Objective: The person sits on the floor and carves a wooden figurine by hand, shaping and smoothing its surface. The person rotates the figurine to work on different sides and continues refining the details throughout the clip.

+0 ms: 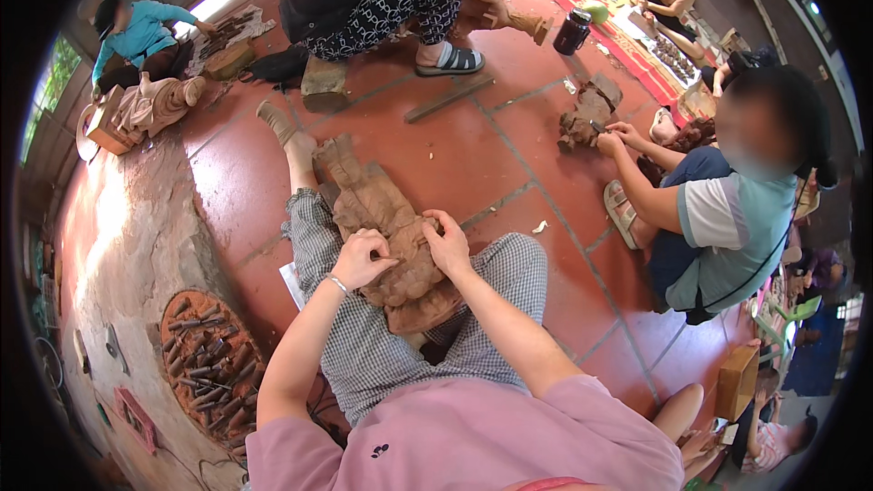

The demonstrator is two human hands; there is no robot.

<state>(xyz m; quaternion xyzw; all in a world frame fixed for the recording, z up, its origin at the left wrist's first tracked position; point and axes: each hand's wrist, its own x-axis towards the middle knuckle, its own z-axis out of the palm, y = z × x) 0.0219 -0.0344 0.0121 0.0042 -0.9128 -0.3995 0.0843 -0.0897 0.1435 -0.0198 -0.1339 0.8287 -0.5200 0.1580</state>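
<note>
Resting across the person's checked lap, the brown carved wooden figure (pixel 386 236) looks heavy, stiff and rough. Left hand (pixel 361 257) pinches a small tool against it; right hand (pixel 448 244) curls closed around its near end. Farther off, others carve on the red tiled floor (pixel 455 155).

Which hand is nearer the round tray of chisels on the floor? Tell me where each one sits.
Left. The left hand rests on the wooden carving on the tray's side, up and right of it; the right hand grips the carving farther right.
</note>
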